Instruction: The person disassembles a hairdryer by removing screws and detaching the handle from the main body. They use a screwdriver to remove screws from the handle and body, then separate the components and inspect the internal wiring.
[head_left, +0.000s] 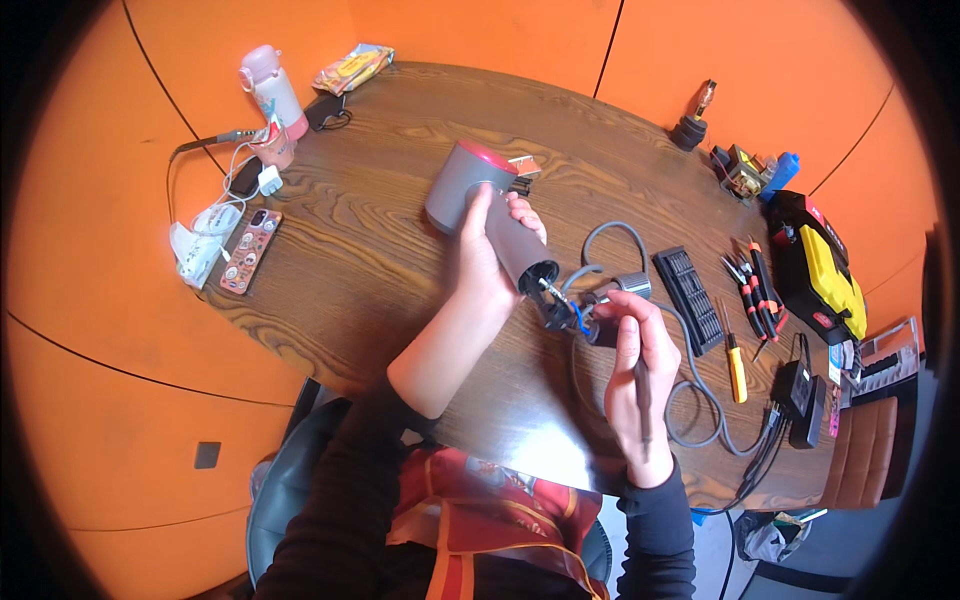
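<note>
My left hand [482, 255] is closed around the handle of a grey hair dryer [447, 190] with a red-rimmed end. The handle's lower end is open, and an inner part with blue wires [562, 316] hangs out of it. Beside those wires, the bent fingers of my right hand [645, 350] hold a slim dark pen-like tool [643, 410] that lies along the palm. Its thumb and fingertips are at a dark piece by the wires; whether they grip it is hard to tell. A ribbed grey collar [632, 287] and the grey power cord [688, 408] lie just beyond.
Right of my hands are a black bit case [690, 300], a yellow screwdriver [736, 370], red-black pliers [762, 300], a black-yellow tool bag [825, 275] and power adapters [795, 390]. At left are a phone [250, 252], a charger [269, 180] and a pink bottle [275, 95].
</note>
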